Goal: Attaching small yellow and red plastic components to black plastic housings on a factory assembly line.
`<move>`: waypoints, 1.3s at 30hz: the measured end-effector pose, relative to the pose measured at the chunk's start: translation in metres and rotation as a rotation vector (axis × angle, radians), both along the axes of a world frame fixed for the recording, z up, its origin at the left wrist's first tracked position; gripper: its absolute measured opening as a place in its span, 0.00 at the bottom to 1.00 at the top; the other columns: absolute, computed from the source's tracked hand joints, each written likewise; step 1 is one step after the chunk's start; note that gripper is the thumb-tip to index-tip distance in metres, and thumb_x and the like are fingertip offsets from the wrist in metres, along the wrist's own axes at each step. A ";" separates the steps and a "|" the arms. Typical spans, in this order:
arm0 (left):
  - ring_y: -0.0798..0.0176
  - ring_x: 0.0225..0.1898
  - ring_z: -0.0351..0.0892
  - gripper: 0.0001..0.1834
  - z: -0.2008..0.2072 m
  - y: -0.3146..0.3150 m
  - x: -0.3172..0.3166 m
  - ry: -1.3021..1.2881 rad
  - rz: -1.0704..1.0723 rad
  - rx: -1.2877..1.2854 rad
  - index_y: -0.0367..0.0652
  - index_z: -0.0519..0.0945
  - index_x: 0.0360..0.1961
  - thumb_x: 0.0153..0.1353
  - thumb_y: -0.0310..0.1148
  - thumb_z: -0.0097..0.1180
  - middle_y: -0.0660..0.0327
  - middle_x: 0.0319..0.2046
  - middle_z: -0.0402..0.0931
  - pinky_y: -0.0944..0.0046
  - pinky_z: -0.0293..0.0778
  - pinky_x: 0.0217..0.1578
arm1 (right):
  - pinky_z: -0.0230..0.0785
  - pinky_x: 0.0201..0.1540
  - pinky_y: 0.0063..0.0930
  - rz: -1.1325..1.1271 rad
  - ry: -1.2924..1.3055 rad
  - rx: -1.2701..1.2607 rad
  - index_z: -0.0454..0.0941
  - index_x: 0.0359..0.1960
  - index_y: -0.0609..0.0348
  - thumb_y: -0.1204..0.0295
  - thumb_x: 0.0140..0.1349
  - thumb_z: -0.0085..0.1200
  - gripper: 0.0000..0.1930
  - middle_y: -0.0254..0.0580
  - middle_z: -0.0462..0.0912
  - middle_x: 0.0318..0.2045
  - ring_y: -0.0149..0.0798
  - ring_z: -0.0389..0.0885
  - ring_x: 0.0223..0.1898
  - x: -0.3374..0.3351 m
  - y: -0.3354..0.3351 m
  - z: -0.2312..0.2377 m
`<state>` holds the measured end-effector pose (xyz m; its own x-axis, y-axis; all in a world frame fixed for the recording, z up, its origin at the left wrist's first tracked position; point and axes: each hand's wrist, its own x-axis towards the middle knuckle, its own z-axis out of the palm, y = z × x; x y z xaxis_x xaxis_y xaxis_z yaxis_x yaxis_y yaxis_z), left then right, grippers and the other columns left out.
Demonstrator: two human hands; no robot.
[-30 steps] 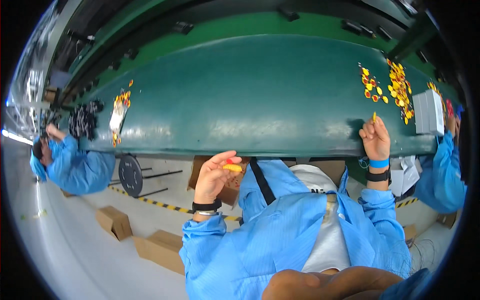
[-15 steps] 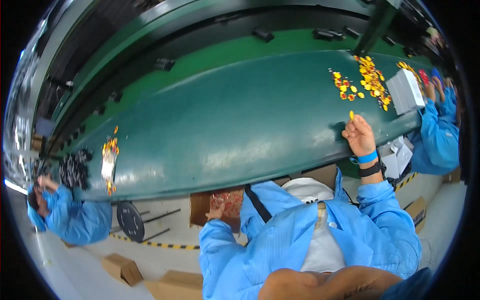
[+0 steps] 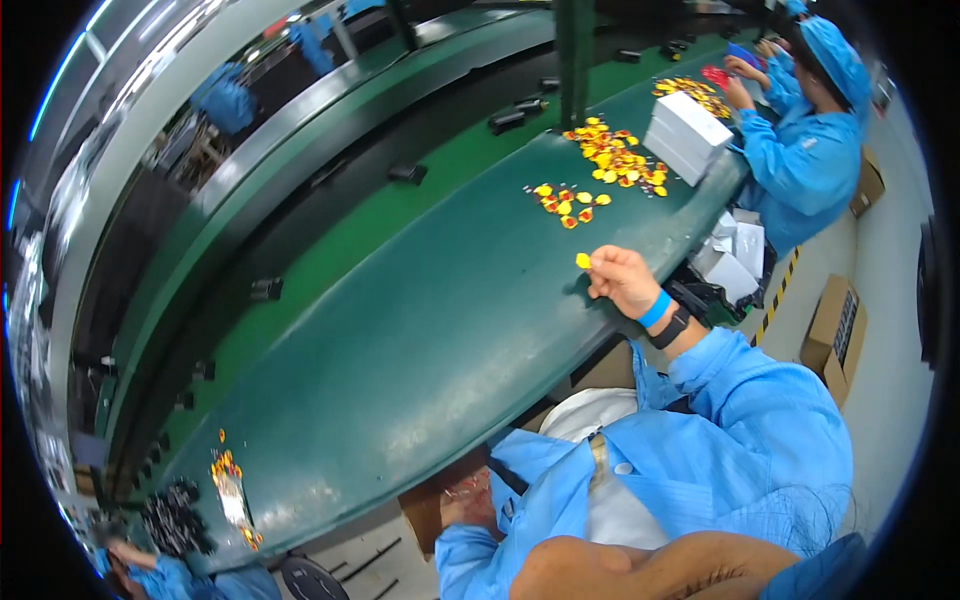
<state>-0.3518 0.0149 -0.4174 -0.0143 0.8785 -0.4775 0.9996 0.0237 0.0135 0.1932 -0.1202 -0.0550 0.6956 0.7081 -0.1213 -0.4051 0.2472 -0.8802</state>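
My right hand (image 3: 622, 280) is raised over the near edge of the green work surface, a blue band and a dark strap at its wrist. Between thumb and fingertips it pinches a small yellow piece (image 3: 583, 261). Beyond it lies a loose group of similar yellow-and-red pieces (image 3: 567, 205), with a larger pile (image 3: 612, 152) behind. Below the near edge, my left hand (image 3: 456, 513) is at an open cardboard box (image 3: 421, 518) with small red bits inside; its fingers do not show clearly.
A white box (image 3: 687, 137) stands on the surface at right, beside a co-worker in blue (image 3: 808, 150). A crate of white boxes (image 3: 738, 262) sits below. Black parts (image 3: 177, 517) and another yellow-and-red group (image 3: 229, 485) lie far left. Black items (image 3: 407, 174) line the green strip beyond.
The view has swung to the right, showing more of the right-hand co-worker. My right hand still pinches the yellow piece, now turned with its broad side showing. My left hand stays by the cardboard box.
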 end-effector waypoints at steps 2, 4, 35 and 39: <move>0.48 0.37 0.81 0.20 0.006 0.002 0.003 -0.002 -0.020 0.012 0.37 0.83 0.30 0.51 0.46 0.55 0.48 0.30 0.81 0.56 0.75 0.40 | 0.69 0.26 0.23 0.010 -0.012 0.018 0.73 0.28 0.59 0.72 0.60 0.52 0.05 0.32 0.72 0.19 0.25 0.68 0.17 0.000 -0.002 -0.001; 0.48 0.36 0.81 0.20 0.009 0.004 0.005 -0.001 -0.033 0.022 0.38 0.83 0.30 0.52 0.46 0.54 0.49 0.30 0.81 0.56 0.75 0.40 | 0.69 0.25 0.21 0.014 0.007 0.016 0.74 0.28 0.59 0.71 0.60 0.53 0.06 0.32 0.72 0.18 0.25 0.71 0.19 0.001 -0.002 -0.002; 0.54 0.33 0.82 0.16 0.044 0.029 0.035 0.073 -0.225 0.031 0.47 0.85 0.27 0.56 0.42 0.47 0.59 0.28 0.82 0.58 0.75 0.35 | 0.64 0.26 0.16 0.235 -0.142 0.139 0.75 0.31 0.60 0.71 0.62 0.52 0.06 0.30 0.76 0.25 0.23 0.73 0.23 0.014 -0.020 -0.011; 0.55 0.32 0.82 0.16 0.038 0.027 0.039 0.064 -0.220 0.005 0.49 0.85 0.27 0.57 0.42 0.46 0.60 0.28 0.82 0.59 0.75 0.35 | 0.64 0.26 0.16 0.261 -0.141 0.132 0.75 0.31 0.60 0.72 0.62 0.52 0.05 0.29 0.76 0.25 0.23 0.73 0.24 0.015 -0.019 -0.008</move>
